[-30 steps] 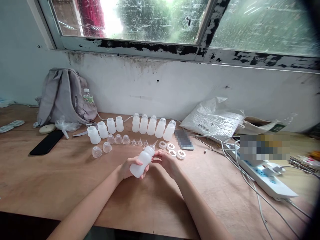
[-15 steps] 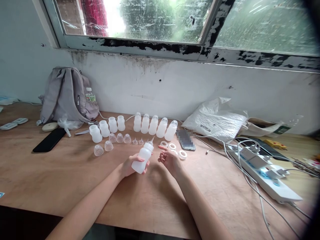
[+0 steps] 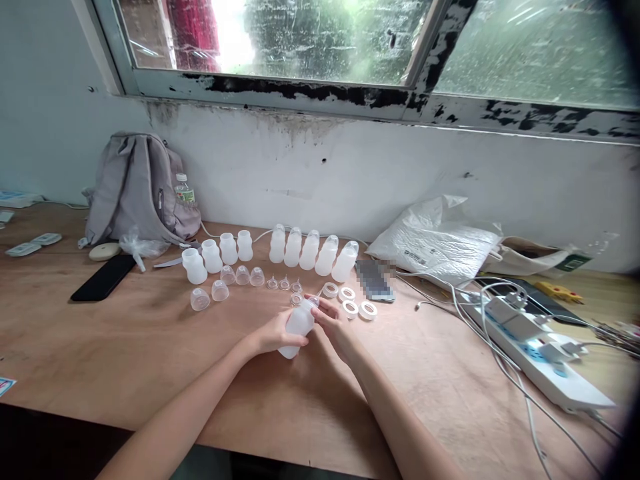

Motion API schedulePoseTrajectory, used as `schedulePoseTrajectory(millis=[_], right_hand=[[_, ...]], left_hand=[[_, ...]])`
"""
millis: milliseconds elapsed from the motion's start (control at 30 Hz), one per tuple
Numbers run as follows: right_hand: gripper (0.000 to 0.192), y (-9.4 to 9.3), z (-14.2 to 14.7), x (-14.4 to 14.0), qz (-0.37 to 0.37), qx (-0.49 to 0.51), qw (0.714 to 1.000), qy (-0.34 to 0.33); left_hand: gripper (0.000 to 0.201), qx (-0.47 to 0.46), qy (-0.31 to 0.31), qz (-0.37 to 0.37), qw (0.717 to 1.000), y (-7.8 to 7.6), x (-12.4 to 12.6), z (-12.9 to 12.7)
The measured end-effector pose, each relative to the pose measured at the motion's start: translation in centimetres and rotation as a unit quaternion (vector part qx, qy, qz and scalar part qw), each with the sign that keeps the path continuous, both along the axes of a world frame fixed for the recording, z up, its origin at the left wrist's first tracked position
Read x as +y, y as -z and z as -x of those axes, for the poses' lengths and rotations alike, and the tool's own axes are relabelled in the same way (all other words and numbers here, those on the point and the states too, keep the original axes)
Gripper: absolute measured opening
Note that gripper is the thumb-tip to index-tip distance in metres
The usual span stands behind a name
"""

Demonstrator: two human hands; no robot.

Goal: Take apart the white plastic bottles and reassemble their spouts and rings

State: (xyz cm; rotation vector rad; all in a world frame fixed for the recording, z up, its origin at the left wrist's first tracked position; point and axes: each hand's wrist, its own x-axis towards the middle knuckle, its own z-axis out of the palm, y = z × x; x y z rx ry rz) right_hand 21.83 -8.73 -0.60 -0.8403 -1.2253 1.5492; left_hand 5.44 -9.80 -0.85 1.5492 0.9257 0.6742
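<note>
The left hand (image 3: 273,335) is clasping a translucent baby bottle (image 3: 299,325) tilted toward the right hand (image 3: 334,322), whose fingers are pinching its teat end, steadying it above the surface (image 3: 150,360).

Single head-worn view, looking forward and down across the tabletop (image 3: 125,347) toward the window (image 3: 320,40); bottles at mid-distance.

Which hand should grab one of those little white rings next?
Probably the right hand. It only touches the top of the bottle and lies nearest the white rings, which sit just beyond it on the table. The left hand is wrapped around the bottle, holding it.
</note>
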Motion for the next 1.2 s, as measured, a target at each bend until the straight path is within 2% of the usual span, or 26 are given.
schedulePoseTrajectory(millis=[67,133,300,400,533,633,800,900,1067,1133,1200], right_hand=[[0.034,0.1,-0.1,0.0,-0.018,-0.009,1.000,-0.010],[0.034,0.1,-0.2,-0.1,-0.050,-0.023,0.998,-0.001],[0.034,0.5,0.1,-0.2,-0.096,-0.060,0.991,0.076],[0.035,0.7,0.5,-0.4,-0.092,-0.072,0.987,0.109],[0.036,0.7,0.9,-0.6,-0.092,-0.079,0.984,0.132],[0.037,0.7,1.1,-0.7,-0.101,-0.090,0.983,0.128],[0.047,1.3,1.6,-0.5,-0.092,-0.098,0.986,0.100],[0.039,2.0,1.7,-0.2,-0.096,-0.118,0.986,0.064],[0.034,2.5,1.2,0.3,-0.103,-0.123,0.982,0.100],[0.038,2.5,1.0,0.6,-0.113,-0.146,0.978,0.102],[0.043,2.6,0.9,0.8,-0.124,-0.174,0.972,0.103]], left_hand=[[0.046,0.094,-0.062,-0.095,0.989,-0.2,-0.5,-0.3],[0.051,0.176,-0.104,-0.160,0.966,-0.4,-0.8,-0.6],[0.055,0.302,-0.129,-0.214,0.920,-0.5,-0.8,-0.9],[0.052,0.288,-0.146,-0.236,0.917,0.3,-0.4,-1.1],[0.048,0.176,-0.178,-0.242,0.938,1.7,-0.3,-1.1],[0.048,0.124,-0.190,-0.223,0.948,2.2,-0.1,-1.3],[0.052,0.115,-0.194,-0.225,0.948,2.1,0.5,-1.7],[0.054,0.148,-0.191,-0.281,0.929,2.3,0.6,-1.6],[0.047,0.236,-0.126,-0.382,0.885,1.7,0.3,0.6],[0.037,0.253,-0.142,-0.406,0.867,0.8,0.4,2.5],[0.030,0.268,-0.199,-0.427,0.840,-0.3,0.7,4.9]])
